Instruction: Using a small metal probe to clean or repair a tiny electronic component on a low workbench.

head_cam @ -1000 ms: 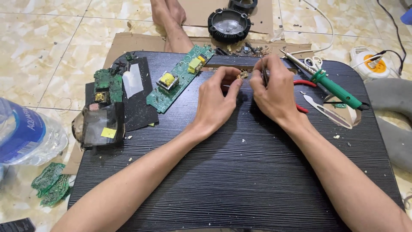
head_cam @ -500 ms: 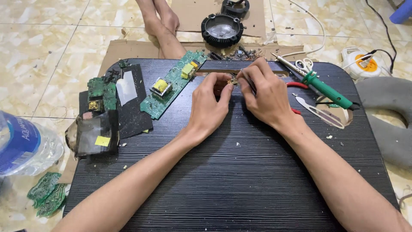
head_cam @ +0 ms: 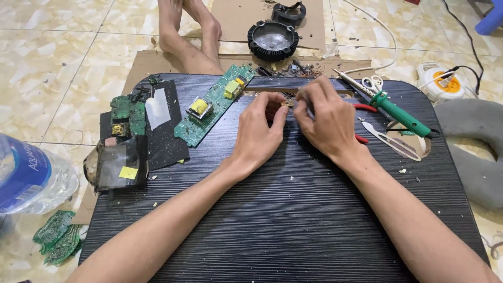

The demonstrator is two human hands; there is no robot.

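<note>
Over the far middle of a black lap table (head_cam: 293,220), my left hand (head_cam: 259,131) and my right hand (head_cam: 325,118) meet fingertip to fingertip. Both pinch a tiny brownish electronic part (head_cam: 286,104) between them. A long green circuit board (head_cam: 212,105) with yellow components lies just left of my left hand. Under my right hand, red-handled pliers (head_cam: 364,108) show partly. A green-handled soldering iron (head_cam: 393,107) lies to the right.
Black sheets with small green boards (head_cam: 133,131) lie at the table's left. A plastic water bottle (head_cam: 29,175) and green board scraps (head_cam: 57,242) sit on the floor left. A round black housing (head_cam: 272,39), bare feet (head_cam: 191,31), a power strip (head_cam: 439,81) and a grey cushion (head_cam: 474,141) surround the table.
Both hands have stayed joined on the small part, with only slight finger shifts. The camera has tilted a little, so the whole scene sits lower in the picture.
</note>
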